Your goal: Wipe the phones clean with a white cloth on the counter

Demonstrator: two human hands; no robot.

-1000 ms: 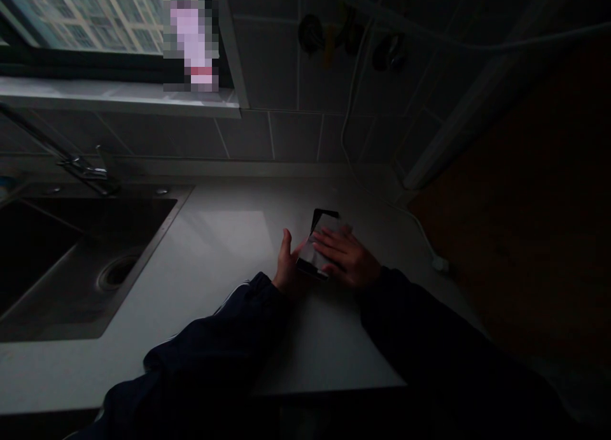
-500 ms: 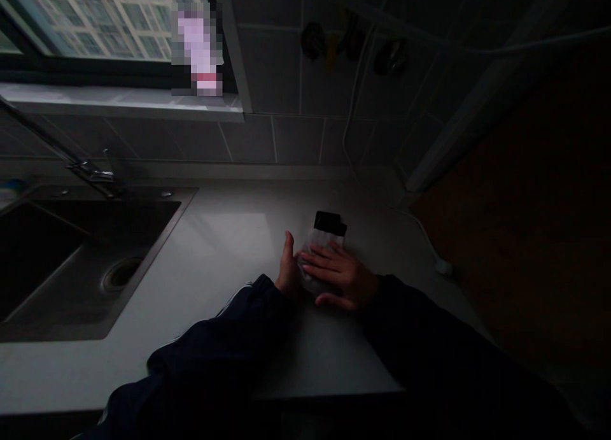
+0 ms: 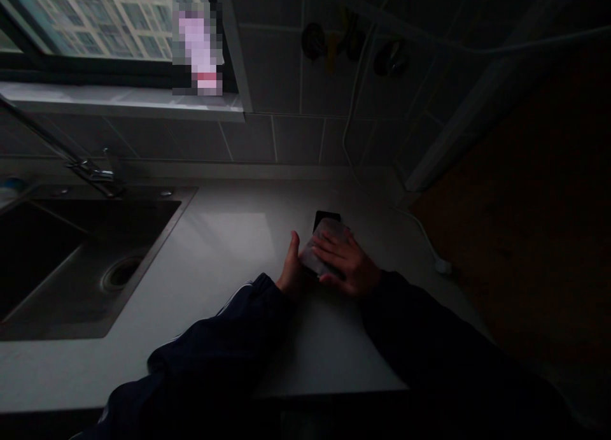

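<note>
A dark phone (image 3: 326, 216) lies tilted on the pale counter (image 3: 229, 242), and only its far end shows. A pale cloth (image 3: 328, 230) covers most of it. My left hand (image 3: 290, 269) grips the phone's left edge, thumb pointing up. My right hand (image 3: 349, 265) rests on top with its fingers stretched flat, pressing the cloth against the phone. Both arms are in dark sleeves. The room is very dim.
A steel sink (image 3: 71, 268) with a drain and a faucet (image 3: 90, 171) takes up the left. A white cable (image 3: 420, 227) ends at a plug (image 3: 443, 266) right of my hands. Tiled wall and a window (image 3: 95, 13) are behind. The counter's front edge runs below my forearms.
One second ago the phone's shiny screen showed under my right fingers. The pale cloth then slid toward me over it, and has now moved back up toward the phone's far end.
</note>
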